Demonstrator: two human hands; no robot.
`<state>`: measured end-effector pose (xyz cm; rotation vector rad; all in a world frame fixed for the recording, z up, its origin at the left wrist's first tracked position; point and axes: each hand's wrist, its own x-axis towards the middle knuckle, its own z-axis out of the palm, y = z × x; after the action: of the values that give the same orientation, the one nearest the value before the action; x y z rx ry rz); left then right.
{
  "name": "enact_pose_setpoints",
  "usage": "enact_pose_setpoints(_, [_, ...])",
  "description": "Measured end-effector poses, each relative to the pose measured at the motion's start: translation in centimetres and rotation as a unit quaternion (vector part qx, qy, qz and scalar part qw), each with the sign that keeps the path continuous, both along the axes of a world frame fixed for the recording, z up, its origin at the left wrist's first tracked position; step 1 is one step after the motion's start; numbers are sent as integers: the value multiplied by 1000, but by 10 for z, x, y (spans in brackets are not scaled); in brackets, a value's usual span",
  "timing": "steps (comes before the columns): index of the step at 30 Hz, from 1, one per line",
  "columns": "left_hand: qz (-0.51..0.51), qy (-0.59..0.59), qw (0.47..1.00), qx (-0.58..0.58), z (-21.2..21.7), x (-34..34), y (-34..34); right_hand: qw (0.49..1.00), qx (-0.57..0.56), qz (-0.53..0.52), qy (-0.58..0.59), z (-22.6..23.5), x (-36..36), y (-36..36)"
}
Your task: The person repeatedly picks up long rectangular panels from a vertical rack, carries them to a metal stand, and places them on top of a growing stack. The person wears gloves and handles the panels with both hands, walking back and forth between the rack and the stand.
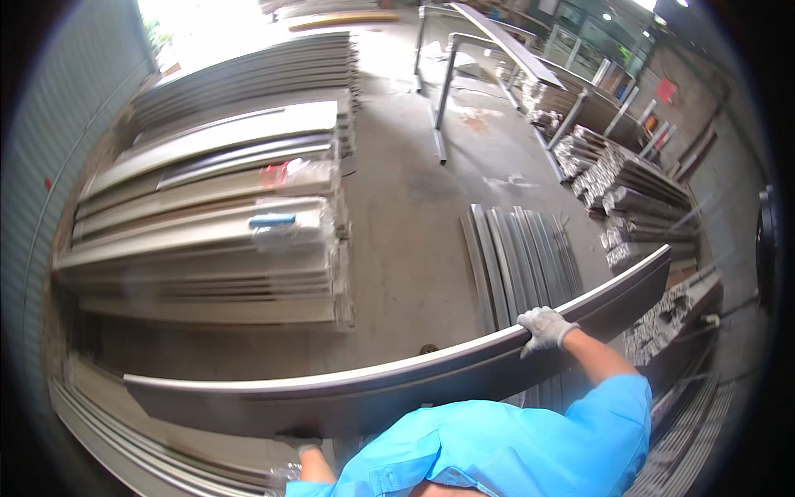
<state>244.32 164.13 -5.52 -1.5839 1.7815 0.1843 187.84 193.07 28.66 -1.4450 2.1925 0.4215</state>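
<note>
A long dark grey-brown panel [331, 406] with a pale upper edge stands on its side across the front of my body, its right end higher than its left. My right hand [546, 329], in a light grey work glove, is closed over the panel's top edge, right of the middle. Low on the left, my gloved left hand [300, 441] is at the lower edge of the same panel. The fingers of that hand are mostly hidden under the panel, but it appears to support it. Both arms come from bright blue sleeves.
Stacked long panels [207, 265] fill the left side, one bearing a blue object [273, 219]. Grey metal strips [522, 257] lie on the floor beyond my right hand. Wrapped profile bundles [629, 182] and a metal rack [447, 91] stand farther right. Concrete floor [397, 240] runs between them.
</note>
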Motion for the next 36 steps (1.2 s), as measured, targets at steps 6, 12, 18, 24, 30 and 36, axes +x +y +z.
enact_pose_setpoints(6, [85, 192, 960, -187, 14, -35, -19, 994, -35, -101, 3, 6, -9, 55])
enact_pose_setpoints(12, [542, 730, 406, -95, 62, -146, -69, 986, -36, -151, -52, -39, -63, 102])
enact_pose_setpoints(18, [495, 835, 240, 11, 128, -296, -62, 977, -112, -174, -55, -64, -143, 150])
enact_pose_setpoints(24, [456, 861, 180, 136, 172, -426, -49, 981, -95, -170, -19, -94, -169, 177])
enact_pose_setpoints(30, [409, 861, 184, 240, 195, -541, -80, 967, -106, -232, 5, -123, -185, 171])
enact_pose_setpoints(36, [463, 796, 148, 361, 194, -667, -166, 954, -52, -294, -30, -127, -233, 104])
